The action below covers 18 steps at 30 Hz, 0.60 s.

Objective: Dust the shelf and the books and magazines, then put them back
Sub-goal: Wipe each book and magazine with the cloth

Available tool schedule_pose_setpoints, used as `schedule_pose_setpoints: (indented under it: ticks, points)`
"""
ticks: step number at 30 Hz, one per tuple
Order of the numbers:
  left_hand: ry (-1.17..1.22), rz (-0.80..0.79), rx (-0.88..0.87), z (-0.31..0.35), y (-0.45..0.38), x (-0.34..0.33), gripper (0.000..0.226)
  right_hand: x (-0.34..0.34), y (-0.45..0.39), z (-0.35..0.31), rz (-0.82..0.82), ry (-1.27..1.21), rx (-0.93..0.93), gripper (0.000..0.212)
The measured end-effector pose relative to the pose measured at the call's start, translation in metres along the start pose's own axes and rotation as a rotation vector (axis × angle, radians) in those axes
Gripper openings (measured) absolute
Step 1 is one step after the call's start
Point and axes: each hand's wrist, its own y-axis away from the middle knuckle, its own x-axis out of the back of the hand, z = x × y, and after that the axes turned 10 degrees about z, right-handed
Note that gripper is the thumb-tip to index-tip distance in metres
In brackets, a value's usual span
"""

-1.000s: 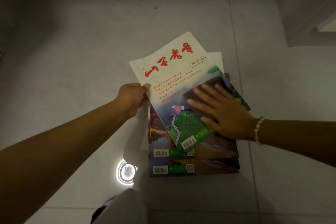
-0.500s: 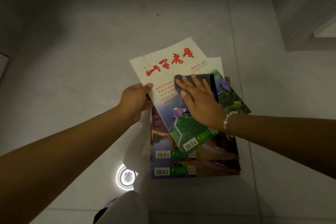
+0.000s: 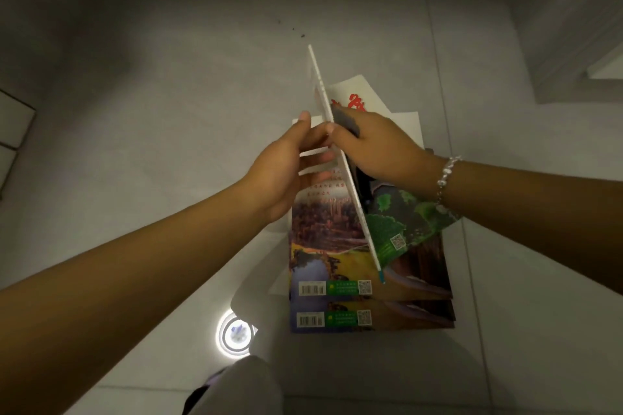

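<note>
Glossy paper magazines [image 3: 337, 246], matt floor [image 3: 168, 111]
</note>
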Motion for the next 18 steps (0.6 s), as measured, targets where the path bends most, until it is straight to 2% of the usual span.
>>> schedule_pose_setpoints:
  ticks: [3,6,7,9,12,14,18]
  points:
    - [-0.106,-0.006,-0.073,0.005,0.002,0.002,0.045,0.017,-0.005,-0.004,0.081,-0.053,-0.076,0.027]
    - [-0.115,0.135,-0.136,0.013,-0.004,0.006,0.033,0.036,-0.007,-0.01,0.154,-0.237,-0.226,0.027]
    - [-0.105,0.198,-0.121,0.014,-0.009,0.009,0.031,0.043,-0.007,-0.013,0.16,-0.316,-0.279,0.026]
    - [-0.048,0.24,-0.05,0.013,-0.017,0.014,0.04,0.055,-0.008,-0.022,0.142,-0.494,-0.378,0.02]
    - [0.134,0.141,0.061,0.009,-0.021,0.021,0.053,0.069,-0.011,-0.029,0.074,-0.643,-0.445,0.021]
    - [0.167,0.131,0.114,0.008,-0.02,0.024,0.057,0.075,-0.012,-0.03,0.076,-0.674,-0.47,0.019]
    - [0.126,0.177,0.119,-0.003,-0.022,0.028,0.033,0.077,-0.012,-0.015,0.14,-0.616,-0.497,0.016]
